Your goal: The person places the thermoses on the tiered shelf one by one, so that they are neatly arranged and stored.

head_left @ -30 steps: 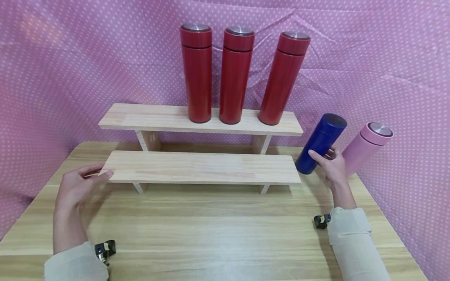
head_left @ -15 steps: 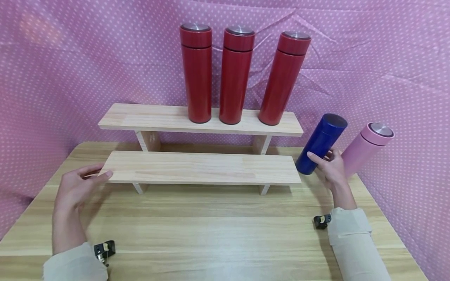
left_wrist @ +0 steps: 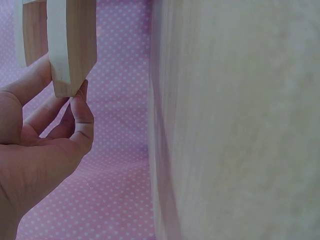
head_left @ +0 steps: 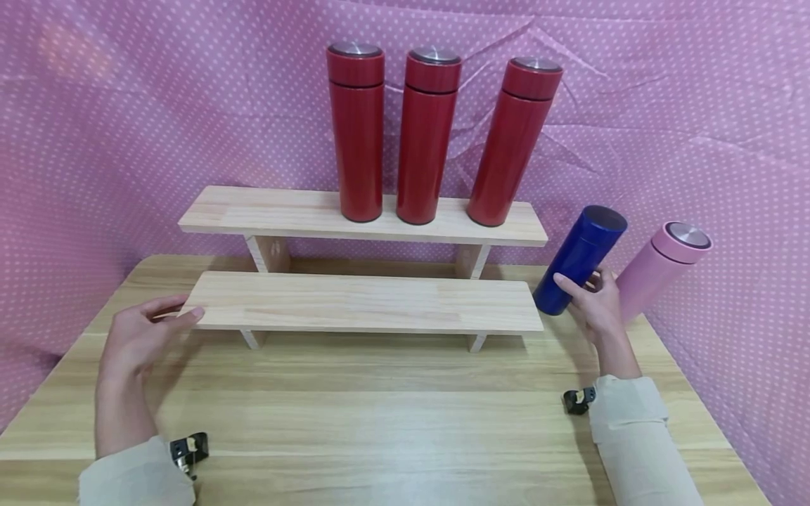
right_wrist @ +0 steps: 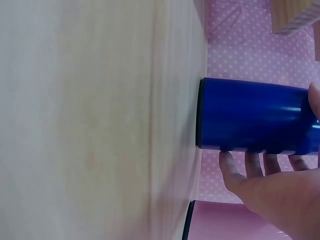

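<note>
My left hand (head_left: 142, 334) pinches the left end of the lower wooden shelf (head_left: 361, 302), thumb on top and fingers beneath. The left wrist view shows that board end (left_wrist: 75, 55) between thumb and fingers. At the right, my right hand (head_left: 598, 306) grips a blue thermos flask (head_left: 579, 256) around its lower half, thumb on the near side. The flask stands upright, and its base (right_wrist: 200, 112) is at the tabletop in the right wrist view. Just right of that hand stands a pink thermos flask (head_left: 661, 267), its lower part hidden behind the hand.
Behind the lower shelf is a taller wooden shelf (head_left: 272, 211) bearing three red thermos flasks, the left (head_left: 358, 140), middle (head_left: 427, 140) and right (head_left: 512, 147). Both shelves stand on a wood-grain table (head_left: 380, 422). A pink dotted cloth (head_left: 190, 91) hangs around the back and sides.
</note>
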`<state>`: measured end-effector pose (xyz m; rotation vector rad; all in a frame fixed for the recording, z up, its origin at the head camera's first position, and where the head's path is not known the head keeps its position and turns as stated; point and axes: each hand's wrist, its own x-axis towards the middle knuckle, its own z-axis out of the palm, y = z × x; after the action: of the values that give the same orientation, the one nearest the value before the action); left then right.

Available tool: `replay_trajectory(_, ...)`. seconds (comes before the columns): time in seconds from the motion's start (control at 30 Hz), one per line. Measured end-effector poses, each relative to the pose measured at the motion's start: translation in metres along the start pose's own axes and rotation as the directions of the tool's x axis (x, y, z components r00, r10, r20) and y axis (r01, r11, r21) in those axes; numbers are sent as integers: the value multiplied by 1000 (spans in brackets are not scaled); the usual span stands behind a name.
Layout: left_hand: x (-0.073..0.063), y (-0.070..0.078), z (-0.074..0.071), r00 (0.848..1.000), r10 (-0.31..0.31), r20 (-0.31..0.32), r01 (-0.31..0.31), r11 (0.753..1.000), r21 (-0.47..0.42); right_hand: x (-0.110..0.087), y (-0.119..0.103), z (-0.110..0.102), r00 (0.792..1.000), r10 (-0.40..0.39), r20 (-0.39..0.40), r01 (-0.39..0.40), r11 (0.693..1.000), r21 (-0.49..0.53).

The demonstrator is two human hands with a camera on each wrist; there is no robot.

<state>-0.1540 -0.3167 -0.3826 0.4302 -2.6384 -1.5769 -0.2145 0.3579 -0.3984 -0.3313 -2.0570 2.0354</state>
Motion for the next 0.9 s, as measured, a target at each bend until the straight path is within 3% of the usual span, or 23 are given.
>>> replay_trajectory(0.27, -1, 1, 1, 1000, 28, -6, -28, 1000, 9, 2, 1, -1, 999, 23, -31, -25, 997, -69)
replay_trajectory(0.53, -2, 1, 1, 999, 32, -13, -32, 999, 24, 0, -3, 0, 997, -20, -74, 10, 991, -134)
replay_trajectory(0.73, -1, 0, 0, 999, 35, -8, -35, 999, 36, -1, -9, 2, 992, -52, -113, 42, 995, -91)
replay_trajectory(0.9, 0, 1, -1, 1000, 5, 0, -5, 999, 47, -1, -14, 4, 989, -38, -145, 41, 999, 19)
